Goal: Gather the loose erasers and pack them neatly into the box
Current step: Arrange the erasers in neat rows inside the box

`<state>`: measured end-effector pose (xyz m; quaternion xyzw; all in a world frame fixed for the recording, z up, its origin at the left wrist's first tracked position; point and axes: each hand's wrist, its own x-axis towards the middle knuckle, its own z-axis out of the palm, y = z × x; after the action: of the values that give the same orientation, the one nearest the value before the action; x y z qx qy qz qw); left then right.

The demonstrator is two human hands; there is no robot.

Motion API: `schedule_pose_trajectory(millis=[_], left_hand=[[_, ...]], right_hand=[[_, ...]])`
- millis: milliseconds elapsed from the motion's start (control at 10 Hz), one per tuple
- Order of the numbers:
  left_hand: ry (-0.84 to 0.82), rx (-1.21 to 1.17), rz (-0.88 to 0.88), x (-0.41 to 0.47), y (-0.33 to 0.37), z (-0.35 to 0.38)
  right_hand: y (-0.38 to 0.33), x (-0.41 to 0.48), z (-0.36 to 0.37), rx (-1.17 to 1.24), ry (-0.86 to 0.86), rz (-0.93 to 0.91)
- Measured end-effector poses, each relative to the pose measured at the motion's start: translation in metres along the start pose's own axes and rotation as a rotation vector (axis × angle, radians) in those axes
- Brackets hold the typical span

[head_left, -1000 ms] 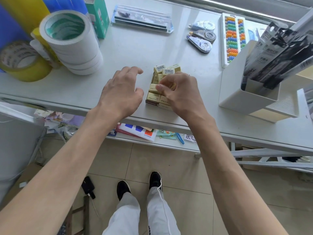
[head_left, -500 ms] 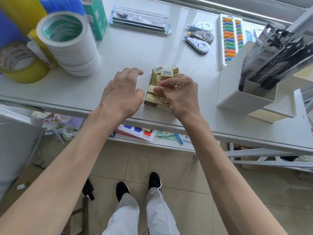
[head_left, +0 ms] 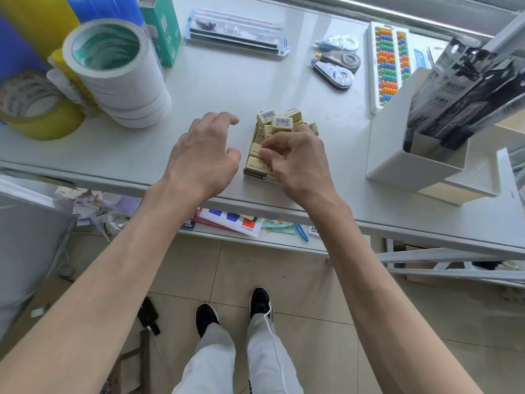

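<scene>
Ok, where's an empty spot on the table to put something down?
The widest bare patch lies beyond the eraser box, between the white tape stack and the correction tapes. A narrower strip runs between that box and the white organizer. The left corner is crowded.

The white table (head_left: 227, 89) carries stacked white tape rolls (head_left: 125, 89) and a yellow roll (head_left: 37, 109) at left. A clear packet (head_left: 235, 32), correction tapes (head_left: 338, 66) and an abacus (head_left: 389, 66) lie at the back. A white organizer (head_left: 397, 155) stands at right, and the box (head_left: 255, 173) of erasers (head_left: 281, 122) sits near the front edge.
</scene>
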<state>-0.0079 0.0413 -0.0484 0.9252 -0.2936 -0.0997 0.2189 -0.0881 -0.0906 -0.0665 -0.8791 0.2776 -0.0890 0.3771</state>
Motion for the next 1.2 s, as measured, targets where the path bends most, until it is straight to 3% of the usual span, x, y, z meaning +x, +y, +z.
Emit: schedule_pose_trajectory(millis=[400,800,1000,1200], left_hand=[[-0.004,0.005,0.007,0.000,0.001,-0.001],[-0.020,0.011,0.015,-0.002,0.005,0.001],[-0.030,0.015,0.010,0.000,0.008,0.005],[-0.031,0.023,0.011,0.004,0.012,0.004]], right_hand=[[-0.005,-0.004,-0.006,-0.040,-0.109,-0.014],[0.001,-0.004,-0.057,0.077,0.238,0.030],[-0.001,0.014,-0.057,-0.142,0.036,-0.049],[-0.005,0.033,-0.043,-0.192,-0.083,-0.086]])
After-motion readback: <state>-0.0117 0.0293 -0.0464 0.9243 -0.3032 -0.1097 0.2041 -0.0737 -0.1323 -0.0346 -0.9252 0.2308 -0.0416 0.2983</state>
